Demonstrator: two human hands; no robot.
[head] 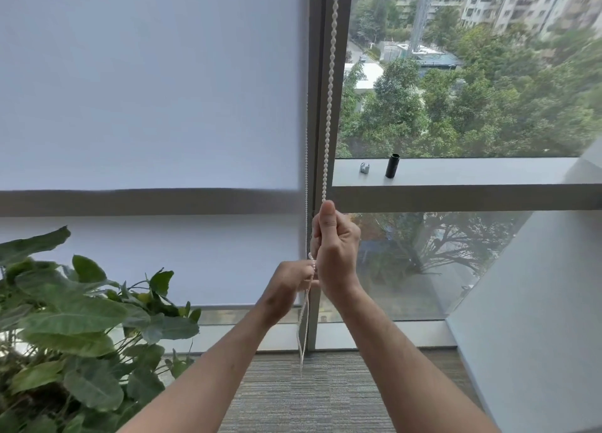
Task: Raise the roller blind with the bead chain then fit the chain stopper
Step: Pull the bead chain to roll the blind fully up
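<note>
A white roller blind [150, 106] covers the left window pane, its bottom bar near the sill at the floor. The white bead chain [329, 106] hangs along the grey window post. My right hand [335, 250] is fisted around the front strand, thumb up. Just below and to the left, my left hand [288, 289] pinches the other strand, and the chain's loop dangles beneath it. A small clear chain stopper [365, 168] lies on the window ledge [472, 172] to the right, apart from both hands.
A black cylinder [392, 165] stands on the ledge beside the stopper. A large leafy plant [75, 328] fills the lower left. A slanted white wall [537, 302] closes in on the right. Grey carpet [325, 393] lies below.
</note>
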